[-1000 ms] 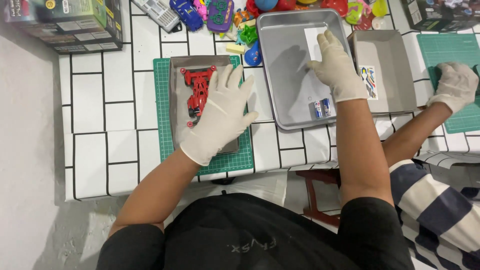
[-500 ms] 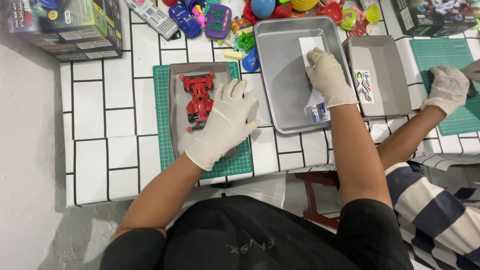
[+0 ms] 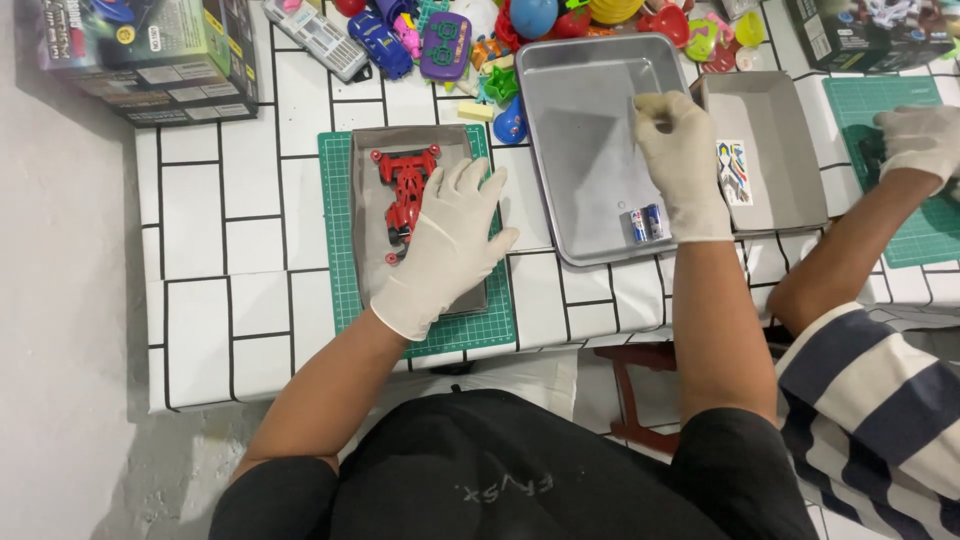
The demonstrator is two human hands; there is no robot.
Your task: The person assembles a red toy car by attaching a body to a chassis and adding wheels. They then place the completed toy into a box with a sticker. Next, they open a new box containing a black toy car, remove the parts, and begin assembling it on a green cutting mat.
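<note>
My gloved left hand (image 3: 445,245) lies flat, fingers spread, on a shallow grey box (image 3: 365,240) holding a red toy car (image 3: 403,190). The fingertips touch the car's right side. The box sits on a green cutting mat (image 3: 335,270). My gloved right hand (image 3: 685,165) hovers over a metal baking tray (image 3: 575,120), thumb and fingers pinched on a thin pale sheet seen almost edge-on. Two small batteries (image 3: 645,222) lie in the tray's near right corner, beside my wrist.
A second grey box (image 3: 775,130) with a colourful sticker sheet (image 3: 733,172) stands right of the tray. Another person's gloved hand (image 3: 920,140) rests on a second green mat (image 3: 905,240), with a striped sleeve (image 3: 870,420) below it. Toys (image 3: 440,40) and printed cartons (image 3: 150,60) line the back edge.
My right hand has gone from pressing flat on the white sheet in the tray to pinching it and lifting it. My left hand stays on the grey box.
</note>
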